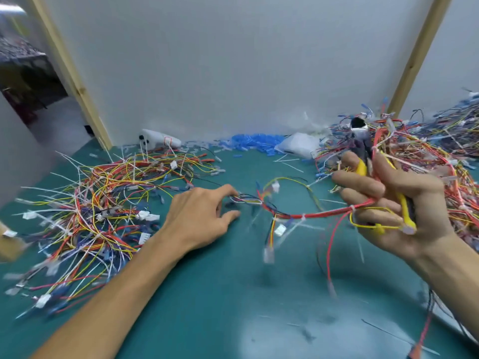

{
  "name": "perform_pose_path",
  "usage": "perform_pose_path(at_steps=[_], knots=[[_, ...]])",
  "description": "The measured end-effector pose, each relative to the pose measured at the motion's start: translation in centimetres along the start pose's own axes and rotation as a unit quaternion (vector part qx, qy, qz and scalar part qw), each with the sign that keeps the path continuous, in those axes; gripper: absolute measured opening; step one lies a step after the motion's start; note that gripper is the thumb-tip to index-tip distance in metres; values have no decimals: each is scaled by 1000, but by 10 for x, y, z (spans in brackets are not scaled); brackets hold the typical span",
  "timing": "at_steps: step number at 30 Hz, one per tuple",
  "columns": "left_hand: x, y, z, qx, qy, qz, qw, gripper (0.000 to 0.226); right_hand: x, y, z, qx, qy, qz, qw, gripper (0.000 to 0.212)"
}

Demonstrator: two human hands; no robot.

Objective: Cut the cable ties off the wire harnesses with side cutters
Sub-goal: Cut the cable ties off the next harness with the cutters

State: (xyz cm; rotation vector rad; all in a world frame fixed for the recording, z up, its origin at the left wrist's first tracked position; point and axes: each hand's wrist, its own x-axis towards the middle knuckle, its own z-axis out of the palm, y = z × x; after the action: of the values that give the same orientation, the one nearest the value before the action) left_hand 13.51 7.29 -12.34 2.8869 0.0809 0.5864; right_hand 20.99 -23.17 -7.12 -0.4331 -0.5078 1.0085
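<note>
A wire harness (298, 216) of red, yellow and dark wires with white cable ties and white connectors hangs between my two hands above the green table (207, 294). My left hand (202, 216) pinches its dark-wire end between thumb and fingers. My right hand (394, 200), palm up, grips the yellow-handled side cutters (404, 203) together with the harness's red end. The cutter jaws point away from me and are partly hidden by wires. Loose branches of the harness dangle blurred below.
A large tangle of harnesses (98, 203) covers the table's left. Another heap (427, 156) fills the right behind my right hand. Blue and white cut pieces (254, 142) lie along the white back wall, next to a white device (158, 141) and a plastic bag (298, 146).
</note>
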Motion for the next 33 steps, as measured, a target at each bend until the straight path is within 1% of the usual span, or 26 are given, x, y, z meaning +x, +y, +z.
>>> perform_pose_path(at_steps=[1,2,3,4,5,6,7,8,9,10,11,12,13,14,16,17,18,21,24,26,28,29,30,32,33], knots=[[0,1,1,-1,9,-23,1000,25,0,1,0,6,-12,17,1000,15],[0,2,1,-30,27,-51,998,19,0,4,-1,4,-22,30,999,15],[1,3,2,-98,43,-80,991,16,0,8,-2,1,-30,38,999,17],[2,5,2,-208,53,-109,971,22,1,12,-3,-1,-31,40,999,18],[2,7,0,-345,61,-136,926,36,2,15,-4,-3,-24,38,999,19],[3,10,-3,-481,70,-156,860,53,3,16,-6,-9,-10,31,999,20],[3,13,-7,-583,78,-169,791,67,3,17,-7,-22,7,21,1000,20],[2,17,-12,-644,89,-172,740,76,4,16,-9,-37,21,10,999,21],[0,22,-17,-661,103,-161,726,80,5,16,-10,-51,27,2,998,19],[-3,26,-21,-635,127,-127,751,78,5,16,-12,-61,25,-5,998,17],[-7,28,-23,-569,145,-68,806,69,6,17,-12,-72,23,-11,997,16],[-11,30,-22,-476,140,10,868,57,5,18,-13,-93,27,-18,995,16],[-15,33,-19,-393,110,94,908,42,5,19,-14,-127,38,-25,991,19],[-18,37,-14,-341,52,161,925,29,4,21,-14,-169,55,-31,984,22],[-24,45,-2,-286,-75,227,928,15,4,24,-14,-253,97,-44,962,19],[-25,48,2,-270,-108,238,927,10,5,25,-13,-286,118,-52,950,13],[-25,49,4,-261,-119,236,929,6,5,27,-13,-313,136,-63,938,10],[-19,48,4,-244,-79,219,942,6,8,27,-13,-373,189,-126,899,14],[-16,44,-2,-236,-48,197,950,16,10,17,-14,-350,251,-210,878,15],[-14,40,-7,-273,-40,158,948,26,9,8,-16,-320,293,-251,865,12],[-13,36,-7,-306,-36,121,944,34,8,2,-20,-292,323,-272,858,8],[-12,35,-5,-306,-37,116,944,35,8,1,-22,-284,332,-276,856,4],[-13,34,-2,-301,-39,113,946,35,8,1,-22,-281,340,-274,855,6],[-12,31,3,-298,-42,100,948,38,8,1,-23,-264,333,-272,863,25],[-12,29,4,-303,-41,87,948,39,7,-1,-22,-253,316,-276,872,25]])
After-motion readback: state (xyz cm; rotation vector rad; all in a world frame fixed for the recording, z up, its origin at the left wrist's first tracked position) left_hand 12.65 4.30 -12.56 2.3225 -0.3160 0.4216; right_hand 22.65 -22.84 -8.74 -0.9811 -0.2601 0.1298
